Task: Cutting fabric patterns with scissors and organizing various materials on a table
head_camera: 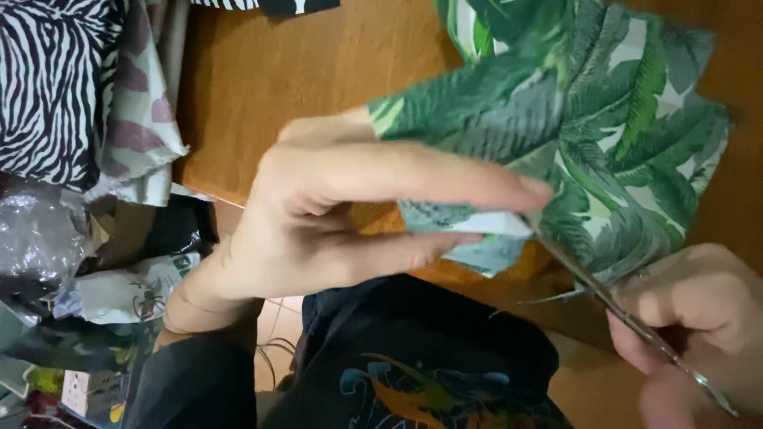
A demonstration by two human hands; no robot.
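Observation:
My left hand [334, 214] holds a piece of green leaf-print fabric [604, 135] by its edge, thumb on top and fingers stretched out under it, above a brown wooden table [318, 63]. My right hand [699, 318] at the lower right grips a pair of thin metal scissors [612, 298]. The blades point up and left and meet the fabric's edge close to my left fingertips. Part of the fabric is folded under my left fingers.
Zebra-striped fabric [48, 79] and a pale cloth with mauve blotches [139, 119] lie at the upper left. Crinkled clear plastic [36, 230] and more fabric scraps pile at the left. A dark printed garment [413, 365] lies below my hands.

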